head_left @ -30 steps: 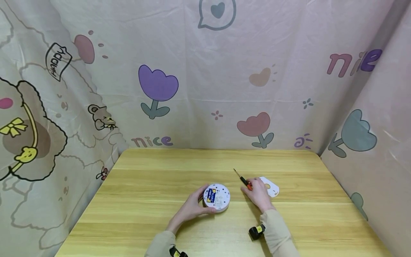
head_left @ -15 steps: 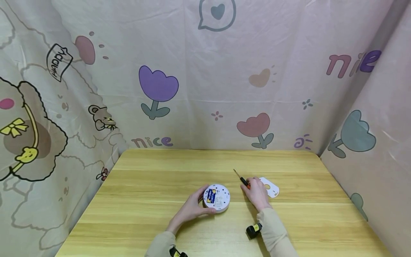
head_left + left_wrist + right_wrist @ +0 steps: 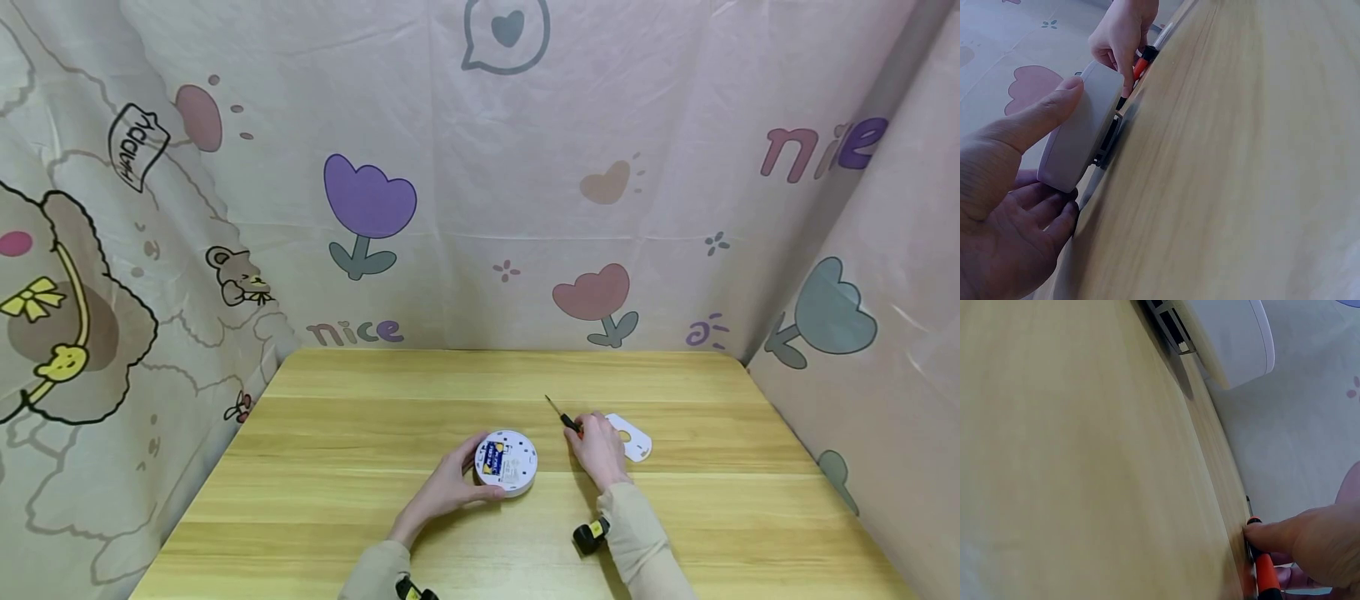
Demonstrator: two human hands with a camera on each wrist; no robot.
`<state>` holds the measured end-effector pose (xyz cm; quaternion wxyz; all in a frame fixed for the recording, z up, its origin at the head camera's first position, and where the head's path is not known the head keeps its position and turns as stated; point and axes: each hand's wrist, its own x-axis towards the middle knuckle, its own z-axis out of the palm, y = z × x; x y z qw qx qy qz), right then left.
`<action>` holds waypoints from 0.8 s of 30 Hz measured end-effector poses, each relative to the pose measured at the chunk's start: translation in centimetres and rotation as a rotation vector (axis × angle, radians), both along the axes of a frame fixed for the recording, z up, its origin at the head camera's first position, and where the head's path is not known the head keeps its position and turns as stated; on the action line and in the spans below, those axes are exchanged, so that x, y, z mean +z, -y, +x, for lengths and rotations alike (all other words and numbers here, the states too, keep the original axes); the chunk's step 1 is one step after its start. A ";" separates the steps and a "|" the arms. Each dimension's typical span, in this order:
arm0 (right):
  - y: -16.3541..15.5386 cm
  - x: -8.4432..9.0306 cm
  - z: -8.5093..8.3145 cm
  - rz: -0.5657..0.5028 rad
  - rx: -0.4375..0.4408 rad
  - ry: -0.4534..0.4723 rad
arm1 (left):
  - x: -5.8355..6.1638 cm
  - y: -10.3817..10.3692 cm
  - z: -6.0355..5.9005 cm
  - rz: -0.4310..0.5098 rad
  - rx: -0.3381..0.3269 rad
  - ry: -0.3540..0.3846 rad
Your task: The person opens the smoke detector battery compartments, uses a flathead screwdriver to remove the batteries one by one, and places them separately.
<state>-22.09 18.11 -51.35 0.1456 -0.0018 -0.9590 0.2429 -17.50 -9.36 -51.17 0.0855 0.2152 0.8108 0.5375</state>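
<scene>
A round white device (image 3: 507, 461) lies on the wooden table (image 3: 360, 417) with a blue and yellow battery in its upturned back. My left hand (image 3: 471, 468) grips its left rim, the thumb on the near side. In the left wrist view the thumb (image 3: 1044, 115) presses the device (image 3: 1082, 134) and the fingers curl under its edge. My right hand (image 3: 590, 435) pinches the orange handle of a small screwdriver (image 3: 561, 413) that lies flat on the table, tip pointing away to the left. The screwdriver handle (image 3: 1265, 578) shows under a fingertip in the right wrist view.
A flat white cover plate (image 3: 636, 441) with a round hole lies just right of my right hand. Printed fabric walls close in the table at the back, left and right. Wrist cameras sit on both sleeves near the table's front edge.
My right hand has closed further over the screwdriver's orange handle, and its wrist has drifted slightly left. The left hand and the device have not moved.
</scene>
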 end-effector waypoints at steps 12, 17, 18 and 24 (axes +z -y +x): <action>-0.1 0.5 -0.2 -0.035 -0.014 -0.019 | 0.0 0.1 0.1 0.013 -0.002 -0.009; -0.4 0.8 -0.1 -0.131 0.008 0.005 | 0.0 0.0 0.1 0.016 0.001 -0.005; -0.4 0.8 0.0 -0.158 0.018 0.002 | 0.0 0.0 0.1 0.017 0.000 -0.004; -0.7 0.5 0.1 -0.319 0.072 -0.047 | 0.0 0.0 0.1 0.016 0.001 -0.007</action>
